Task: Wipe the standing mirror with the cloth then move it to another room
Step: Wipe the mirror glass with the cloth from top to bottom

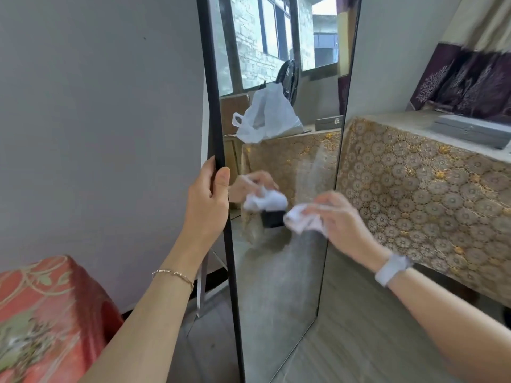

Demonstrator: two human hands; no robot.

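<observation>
A tall standing mirror (279, 272) with a thin black frame stands upright in front of me, its metal stand showing behind its left edge. My left hand (207, 194) grips the black left frame at mid height, thumb on the front. My right hand (340, 219) holds a crumpled white cloth (302, 219) against the glass near the middle. The glass reflects the hand and cloth, a white plastic bag, a fan and a window. A dull streaked patch shows on the glass below the cloth.
A table with a gold patterned cloth (420, 194) stands close on the right, with a grey flat box (472, 129) on top. A red patterned cushion or seat (47, 322) sits at lower left. A grey wall (96, 120) is behind the mirror. Grey floor (359, 341) lies below.
</observation>
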